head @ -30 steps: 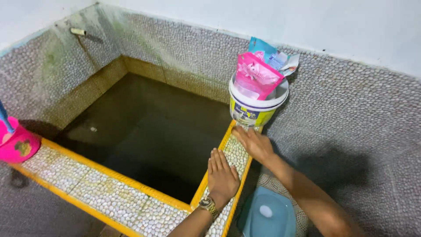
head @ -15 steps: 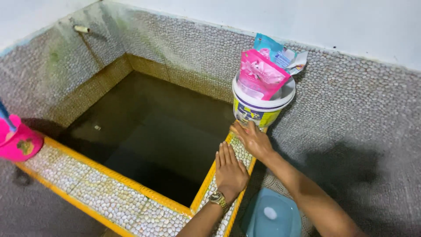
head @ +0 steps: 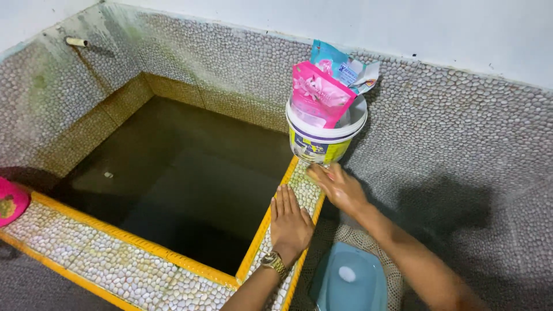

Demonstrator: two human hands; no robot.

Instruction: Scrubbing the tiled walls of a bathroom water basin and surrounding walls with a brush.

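Both hands (head: 290,226) flat on pebbled ledge (head: 138,266); dark water tank (head: 173,173); white wall (head: 403,29).

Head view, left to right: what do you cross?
Pink scoop at the left edge → dark water tank → left hand flat on the pebbled ledge → right hand below the white bucket → shadowed pebble wall.

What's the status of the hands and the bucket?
Left hand flat on ledge, holding nothing. Right hand at bucket base. Pouches stick out of bucket.

pink dipper (head: 10,201) (far left) | blue squat toilet (head: 351,282) | wall spout (head: 75,41)
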